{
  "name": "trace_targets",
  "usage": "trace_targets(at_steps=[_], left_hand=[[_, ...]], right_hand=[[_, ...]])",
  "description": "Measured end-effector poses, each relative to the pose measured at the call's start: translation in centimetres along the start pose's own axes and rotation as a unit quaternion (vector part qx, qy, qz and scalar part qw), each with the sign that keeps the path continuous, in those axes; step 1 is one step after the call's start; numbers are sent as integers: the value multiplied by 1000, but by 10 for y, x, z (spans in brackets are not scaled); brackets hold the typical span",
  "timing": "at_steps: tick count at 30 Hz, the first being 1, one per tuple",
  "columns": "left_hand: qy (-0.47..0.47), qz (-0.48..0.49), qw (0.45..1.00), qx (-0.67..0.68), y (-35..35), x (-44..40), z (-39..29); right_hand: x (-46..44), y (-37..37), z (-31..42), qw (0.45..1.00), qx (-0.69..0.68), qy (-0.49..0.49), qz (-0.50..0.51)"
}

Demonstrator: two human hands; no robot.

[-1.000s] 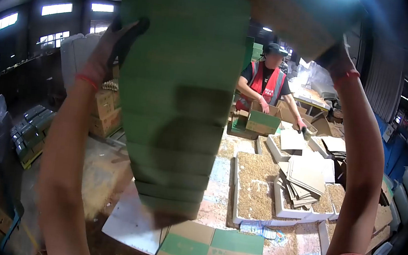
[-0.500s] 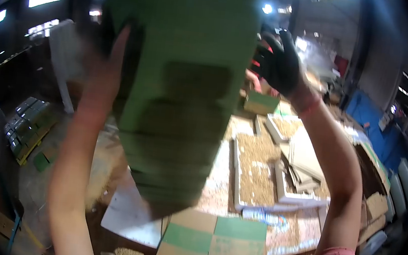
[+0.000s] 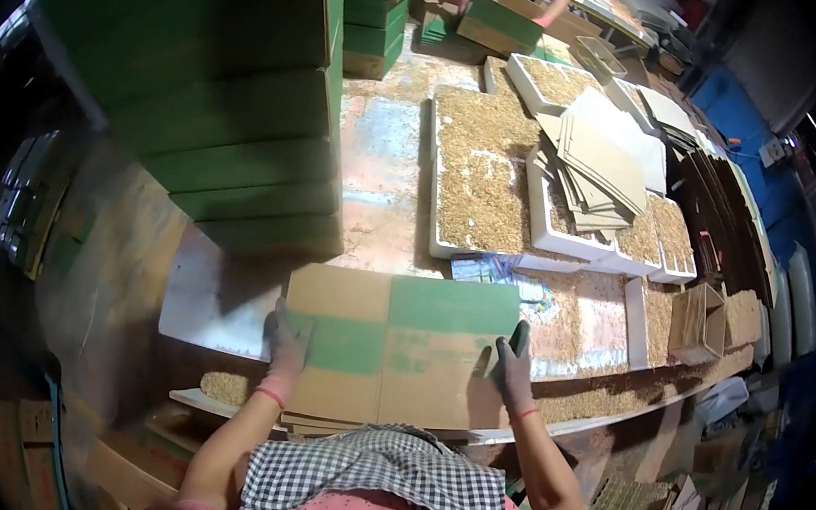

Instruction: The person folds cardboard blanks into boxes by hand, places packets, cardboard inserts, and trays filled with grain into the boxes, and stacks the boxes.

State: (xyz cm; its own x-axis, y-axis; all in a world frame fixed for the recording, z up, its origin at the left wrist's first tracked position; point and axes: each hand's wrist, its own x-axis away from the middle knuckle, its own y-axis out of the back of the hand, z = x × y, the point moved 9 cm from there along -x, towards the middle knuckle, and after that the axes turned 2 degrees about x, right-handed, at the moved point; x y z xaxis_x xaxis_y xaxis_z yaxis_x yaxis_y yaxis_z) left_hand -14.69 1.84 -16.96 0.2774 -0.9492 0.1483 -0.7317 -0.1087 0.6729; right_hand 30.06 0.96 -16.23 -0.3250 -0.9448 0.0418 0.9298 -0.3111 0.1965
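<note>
A flattened cardboard box, brown with green bands, lies at the near edge of the table in front of my body. My left hand, in a dark glove, is at its left edge with the thumb over the top. At the right edge is my right hand, also gloved, its thumb on the edge and its fingers pointing forward. The undersides of the fingers are hidden. More cardboard layers show below the near edge of the flattened box.
A tall stack of green boxes stands on the left. White trays of tan granular material fill the right side, with loose cardboard sheets on top. Across the table, a co-worker's hands hold an open box.
My hands have come down from beside the raised green box stack to the sides of the flattened cardboard box. The view has tilted downward.
</note>
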Motion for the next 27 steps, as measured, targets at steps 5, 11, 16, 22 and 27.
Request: trace_targets(at_steps=[5,11,16,22,27], left_hand=[[-121,-8,991,-48,50,13,-92],[-428,282,778,-362,47,129,-224],[-503,150,766,-372,80,85,-270],[-480,96,805,-334,83,6,-296],[-325,154,843,-400,70,-51,-309]], right_hand=[[-56,14,64,947,291,66,122],[-103,5,47,783,466,13,411],[-44,29,350,910,244,335,0],[24,-67,280,736,468,489,23],[42,-43,261,745,364,551,96]])
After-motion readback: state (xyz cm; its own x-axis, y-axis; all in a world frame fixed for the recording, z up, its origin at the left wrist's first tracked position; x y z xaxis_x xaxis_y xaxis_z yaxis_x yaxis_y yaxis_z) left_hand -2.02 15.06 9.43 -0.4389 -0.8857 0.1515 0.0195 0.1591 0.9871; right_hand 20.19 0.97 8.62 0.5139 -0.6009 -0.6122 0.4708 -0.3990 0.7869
